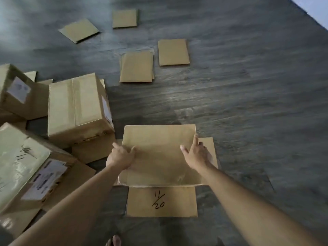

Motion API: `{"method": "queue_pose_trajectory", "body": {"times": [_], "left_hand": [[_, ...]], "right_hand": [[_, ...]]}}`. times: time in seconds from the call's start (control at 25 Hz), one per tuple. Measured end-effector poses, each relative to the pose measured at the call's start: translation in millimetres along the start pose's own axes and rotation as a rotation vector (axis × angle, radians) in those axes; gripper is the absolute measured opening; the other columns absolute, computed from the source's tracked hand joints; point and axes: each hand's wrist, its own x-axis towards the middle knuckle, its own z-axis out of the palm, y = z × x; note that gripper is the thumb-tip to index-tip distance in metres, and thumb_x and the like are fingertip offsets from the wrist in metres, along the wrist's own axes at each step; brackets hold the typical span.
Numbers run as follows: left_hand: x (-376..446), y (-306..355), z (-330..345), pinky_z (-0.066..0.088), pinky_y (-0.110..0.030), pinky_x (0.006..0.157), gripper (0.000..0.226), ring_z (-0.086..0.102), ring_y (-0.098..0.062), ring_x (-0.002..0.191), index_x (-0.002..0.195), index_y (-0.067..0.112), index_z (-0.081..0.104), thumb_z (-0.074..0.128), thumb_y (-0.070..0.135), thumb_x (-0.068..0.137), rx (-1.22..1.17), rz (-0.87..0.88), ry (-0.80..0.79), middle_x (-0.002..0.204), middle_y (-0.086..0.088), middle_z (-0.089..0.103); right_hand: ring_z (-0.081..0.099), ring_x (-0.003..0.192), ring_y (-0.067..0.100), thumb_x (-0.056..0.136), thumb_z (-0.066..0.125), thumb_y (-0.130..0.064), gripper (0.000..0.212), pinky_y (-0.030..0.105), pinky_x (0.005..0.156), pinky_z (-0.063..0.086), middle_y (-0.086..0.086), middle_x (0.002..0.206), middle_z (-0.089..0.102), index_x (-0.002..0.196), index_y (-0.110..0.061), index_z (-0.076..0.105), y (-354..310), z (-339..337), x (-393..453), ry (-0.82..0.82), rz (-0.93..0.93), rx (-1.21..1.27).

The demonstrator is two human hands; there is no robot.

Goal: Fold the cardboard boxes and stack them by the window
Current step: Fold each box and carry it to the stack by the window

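Dark grey wood-grain floor [248, 103], dim light, with a pale strip at the upper right corner. We note the box in work [159, 157] lying near the bottom centre of the floor: plain brown cardboard, a broad panel facing up, side flaps showing past its left and right edges. Its near flap [161, 201] lies flat toward us and bears handwritten "11/20" in black marker.

Left hand [121, 157] sits at the panel's left edge, thumb on top of the panel and the fingers curled round the edge. Right hand [196, 155] is at the right edge, thumb lying on the panel, index finger extended along the edge; we cannot tell how the remaining fingers lie. The two hands are well apart, one on each side.

Left of the box: a cluster of assembled boxes [78, 107], some with white labels and tape. Farther off, four flattened pieces [136, 66] lie scattered on the floor. A bare foot [115, 241] shows at the bottom edge.
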Motion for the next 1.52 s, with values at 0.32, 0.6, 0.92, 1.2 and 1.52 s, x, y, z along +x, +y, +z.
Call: {"method": "queue_pose_trajectory", "body": {"times": [0.32, 0.6, 0.92, 1.2, 1.52], "left_hand": [[30.9, 42.0, 36.0, 0.052, -0.039, 0.087, 0.077, 0.062, -0.028, 0.097, 0.115, 0.024, 0.041, 0.028, 0.09, 0.078, -0.183, 0.132, 0.065, 0.108, -0.005, 0.059], [45.4, 85.0, 41.5, 0.044, -0.036, 0.076, 0.104, 0.062, -0.033, 0.109, 0.132, 0.016, 0.04, 0.028, 0.098, 0.069, -0.118, 0.239, -0.042, 0.125, -0.012, 0.062], [73.1, 78.9, 43.4, 0.051, -0.044, 0.098, 0.123, 0.062, -0.034, 0.114, 0.142, 0.019, 0.048, 0.039, 0.103, 0.053, -0.259, 0.279, -0.107, 0.13, -0.012, 0.063], [48.7, 86.5, 27.5, 0.051, -0.038, 0.093, 0.119, 0.061, -0.033, 0.112, 0.139, 0.018, 0.053, 0.042, 0.1, 0.052, -0.351, 0.327, -0.075, 0.128, -0.011, 0.064], [27.1, 130.3, -44.2, 0.045, -0.034, 0.08, 0.093, 0.063, -0.025, 0.106, 0.138, 0.037, 0.046, 0.051, 0.094, 0.064, -0.552, 0.602, 0.295, 0.11, 0.009, 0.063]], "right_hand": [[0.061, 0.113, 0.033, 0.089, 0.025, -0.079, 0.09, 0.042, 0.09, 0.049, 0.014, 0.143, 0.047, 0.156, -0.03, -0.009, 41.9, 17.8, 64.7, 0.223, -0.029, 0.149], [0.061, 0.114, 0.034, 0.09, 0.023, -0.077, 0.087, 0.037, 0.082, 0.047, 0.016, 0.144, 0.047, 0.157, -0.032, -0.011, 74.8, -2.1, 71.7, 0.228, 0.097, 0.183], [0.053, 0.127, 0.033, 0.089, 0.039, -0.077, 0.094, 0.04, 0.099, 0.044, 0.014, 0.147, 0.049, 0.158, -0.02, 0.011, 72.1, -2.8, 70.0, 0.231, 0.186, 0.289], [0.056, 0.122, 0.035, 0.085, 0.043, -0.079, 0.091, 0.041, 0.095, 0.044, 0.016, 0.137, 0.057, 0.15, -0.017, 0.029, 76.9, -16.1, 62.5, 0.28, 0.176, 0.365], [0.056, 0.118, 0.018, 0.059, 0.069, -0.084, 0.1, 0.028, 0.092, 0.044, -0.007, 0.128, 0.06, 0.138, -0.027, 0.044, 65.8, -109.1, 66.8, 0.578, -0.074, 0.764]]}}
